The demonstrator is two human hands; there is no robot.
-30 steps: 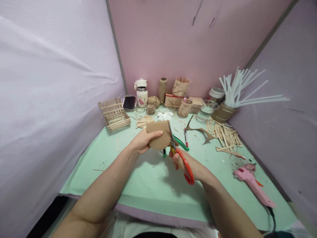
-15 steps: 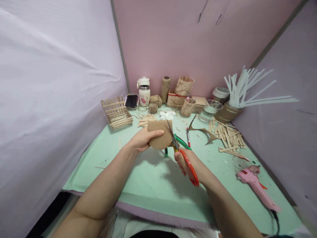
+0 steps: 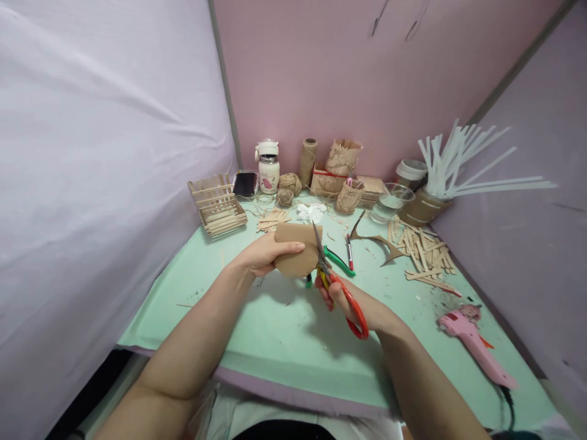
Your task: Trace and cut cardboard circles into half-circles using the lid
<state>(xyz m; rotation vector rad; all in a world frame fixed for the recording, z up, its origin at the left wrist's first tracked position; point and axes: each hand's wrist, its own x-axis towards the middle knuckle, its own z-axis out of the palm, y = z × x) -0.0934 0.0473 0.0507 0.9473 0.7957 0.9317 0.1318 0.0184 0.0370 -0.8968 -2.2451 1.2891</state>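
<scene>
My left hand (image 3: 266,252) grips a brown piece of cardboard (image 3: 296,260) by its left side, thumb on top. The piece has a straight far edge and a rounded near edge. Red-handled scissors (image 3: 351,302) are in my right hand (image 3: 337,293), their blades at the cardboard's right edge, pointing away from me. Fingers wrap the handles, and part of the grip is hidden. Behind the scissors lie green-handled pliers (image 3: 339,261), partly covered by the cardboard. A red and black marker (image 3: 350,252) rests just right of them.
A curved cardboard offcut (image 3: 378,239) and many wooden sticks (image 3: 424,250) lie to the right. A pink glue gun (image 3: 477,345) with a cord is near the right edge. At the back stand a stick basket (image 3: 220,214), a bottle (image 3: 268,174), twine (image 3: 290,183) and a water bowl (image 3: 389,205).
The scissors and my right hand have shifted slightly at the cardboard's right edge. A small flap of cardboard by the blades no longer shows. The left hand keeps its hold.
</scene>
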